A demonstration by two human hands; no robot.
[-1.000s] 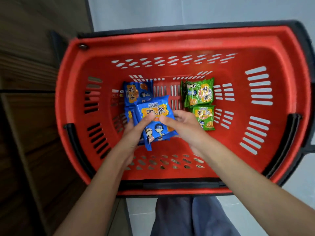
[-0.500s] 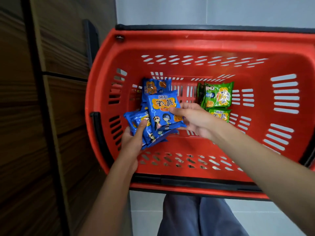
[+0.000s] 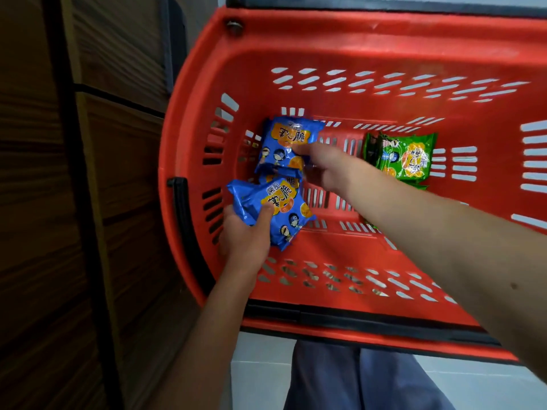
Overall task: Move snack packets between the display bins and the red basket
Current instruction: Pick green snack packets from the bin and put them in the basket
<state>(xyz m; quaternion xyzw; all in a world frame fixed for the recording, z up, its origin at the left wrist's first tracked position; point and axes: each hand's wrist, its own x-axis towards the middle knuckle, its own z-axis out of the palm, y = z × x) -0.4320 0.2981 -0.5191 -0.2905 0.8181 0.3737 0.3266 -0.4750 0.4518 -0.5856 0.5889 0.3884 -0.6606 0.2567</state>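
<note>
The red basket [image 3: 340, 39] fills most of the view. Inside it, at the left, my left hand [image 3: 245, 235] grips a blue snack packet [image 3: 275, 208] raised off the floor of the basket. Just beyond it my right hand [image 3: 328, 167] pinches another blue snack packet [image 3: 284, 143] by its lower right corner. A third blue packet [image 3: 281, 176] peeks out between the two. Green snack packets [image 3: 405, 158] lie stacked on the basket floor to the right of my right hand.
A dark wooden cabinet [image 3: 74, 202] stands close along the basket's left side. The basket's black handle [image 3: 180, 208] runs along its left rim. Below the basket are my trouser legs [image 3: 355, 380] and a pale floor [image 3: 260, 365].
The view has shifted left. My hands have split the blue packets apart: the left holds one lower down, the right lifts another toward the far side.
</note>
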